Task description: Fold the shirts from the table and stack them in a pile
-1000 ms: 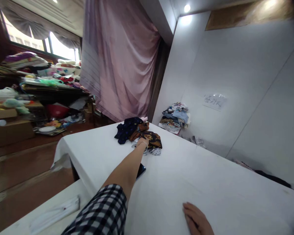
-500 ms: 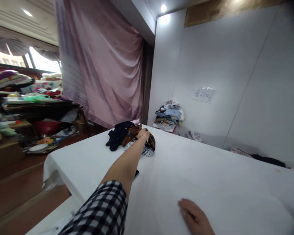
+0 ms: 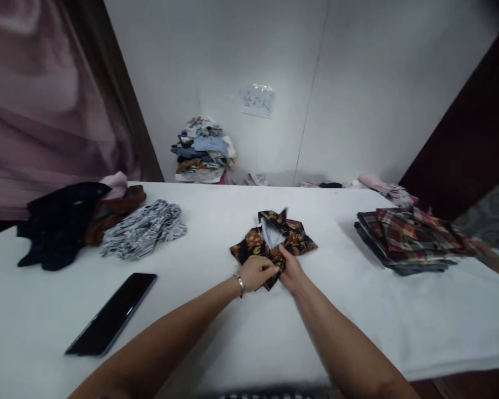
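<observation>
A black and golden-brown patterned shirt [image 3: 297,237] lies on the white table in front of me, its collar up and a pale lining showing at the neck. My left hand [image 3: 258,271], with a silver bracelet at the wrist, is closed in a pinch on the shirt's near edge. Beside it, my right hand [image 3: 291,269] grips the same part from the right, the thumb on top and the other fingers mostly hidden. The hands are close together at the shirt's front.
To the left are a black-and-white patterned cloth [image 3: 143,230], a dark garment [image 3: 62,221], a brown one [image 3: 112,213] and a phone [image 3: 112,313]. Folded plaid shirts [image 3: 416,235] lie at right, with what looks like another person's hand [image 3: 484,252] beside them. Clothes [image 3: 205,149] are piled by the wall.
The view has swung right. My left hand has brought the patterned shirt from the clothes heap to the table before me, and my right hand has joined it there.
</observation>
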`<state>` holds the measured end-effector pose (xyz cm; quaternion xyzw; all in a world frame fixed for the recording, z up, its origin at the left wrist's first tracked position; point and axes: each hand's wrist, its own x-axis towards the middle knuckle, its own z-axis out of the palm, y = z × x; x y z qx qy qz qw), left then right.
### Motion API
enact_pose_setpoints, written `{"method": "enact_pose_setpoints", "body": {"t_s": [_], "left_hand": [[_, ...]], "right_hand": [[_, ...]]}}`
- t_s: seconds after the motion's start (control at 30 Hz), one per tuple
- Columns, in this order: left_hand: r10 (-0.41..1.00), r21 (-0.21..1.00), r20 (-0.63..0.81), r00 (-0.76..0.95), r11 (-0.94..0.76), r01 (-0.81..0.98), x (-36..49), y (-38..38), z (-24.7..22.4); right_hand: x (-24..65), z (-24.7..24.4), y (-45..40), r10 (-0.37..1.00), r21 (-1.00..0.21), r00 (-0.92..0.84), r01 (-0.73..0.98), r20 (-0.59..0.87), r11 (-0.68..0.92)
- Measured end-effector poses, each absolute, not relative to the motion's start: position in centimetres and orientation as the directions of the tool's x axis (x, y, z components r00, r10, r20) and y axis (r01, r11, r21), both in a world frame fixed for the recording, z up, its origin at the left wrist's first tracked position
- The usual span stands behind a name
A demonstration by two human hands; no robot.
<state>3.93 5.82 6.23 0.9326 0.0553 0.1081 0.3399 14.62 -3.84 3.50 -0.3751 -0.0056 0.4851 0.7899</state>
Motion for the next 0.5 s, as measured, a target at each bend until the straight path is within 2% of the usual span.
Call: {"method": "enact_pose_setpoints", "body": {"t_s": [0.1,0.2,0.23,0.37,0.5], "left_hand": [[0.383,0.614,0.232,0.894,-0.771,0.171,4.6,6.6,7.5],[0.420,0.520,0.212,0.882,-0.813,0.262,5.6,6.6,8.2],[0.436,0.533,0.182,0.881,-0.797,0.284,5.9,6.5,8.0],[0.557,0.764,0.053,0.829,-0.557,0.325,7.1,6.6,6.8],[0.655,0.885,-0.003,0.756,-0.350,0.306,7.2,9.6,7.7]], "right_hand": [[14.6,3.1,-3.4,0.764,-0.579,0.559,-0.755,-0.324,0.308],[14.5,2.9,-3.3,0.747,-0.587,0.598,-0.729,-0.292,0.354],[14.5,2.9,-3.3,0.742,-0.590,0.604,-0.723,-0.289,0.359],[14.5,3.2,-3.4,0.747,-0.587,0.597,-0.729,-0.293,0.352],[14.2,3.7,-3.7,0.726,-0.586,0.610,-0.728,-0.317,0.356]]}}
